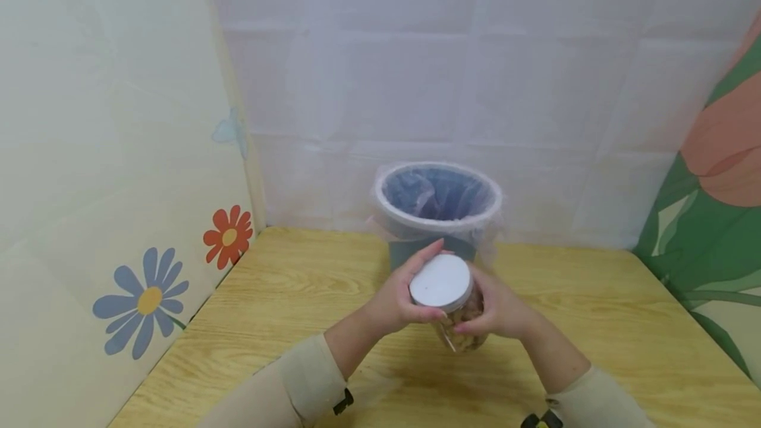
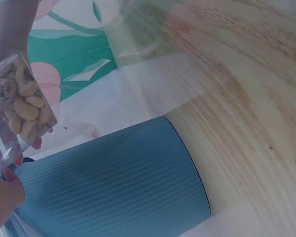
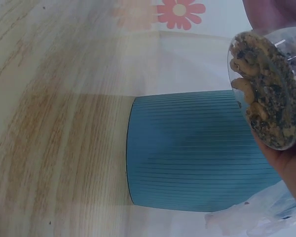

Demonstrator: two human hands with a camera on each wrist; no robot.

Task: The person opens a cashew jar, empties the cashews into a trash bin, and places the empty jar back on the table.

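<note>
A clear plastic jar [image 1: 460, 334] with a white lid [image 1: 441, 281] is held tilted above the table, in front of the bin. My left hand [image 1: 389, 302] grips the lid from the left, with thumb and fingers on opposite sides of it. From the right, my right hand [image 1: 502, 306] holds the jar's body. Cashews [image 2: 24, 106] show through the side in the left wrist view. Dark crumbs mixed with nuts [image 3: 269, 98] lie against the jar's base in the right wrist view.
A ribbed blue bin [image 3: 197, 148] stands behind the jar near the back wall. Its white rim [image 1: 440, 222] carries a clear plastic liner [image 1: 489, 240]. Wood-grain table [image 1: 285, 296] lies beneath, with a flower-patterned panel [image 1: 148, 150] at left and another panel [image 1: 713, 216] at right.
</note>
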